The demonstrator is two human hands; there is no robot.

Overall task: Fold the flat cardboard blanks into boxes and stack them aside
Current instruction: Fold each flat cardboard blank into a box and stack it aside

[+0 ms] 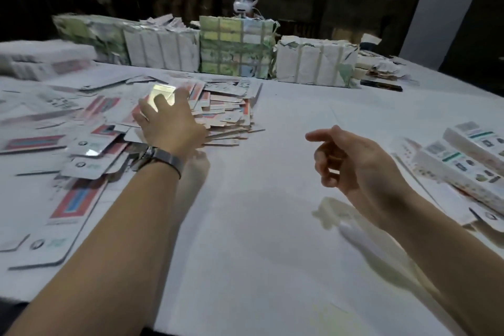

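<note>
Middle of the white table (272, 199) is wide open from 6 o'clock up to about 12. At 10 o'clock a messy heap of flat pink-and-white cardboard blanks (223, 114) blocks things, folded white printed boxes (461, 161) crowd 3 o'clock, and a wall of paper-wrapped strapped bundles (234, 49) shuts off 12.

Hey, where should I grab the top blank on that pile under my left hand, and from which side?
Probably by its right-hand edge, coming from the bare table side. The pile of flat blanks is fanned, with edges overhanging toward the right, so fingers could slip under one there and pinch it, thumb on top. The left hand is spread above the pile; the right hand hangs empty.
</note>
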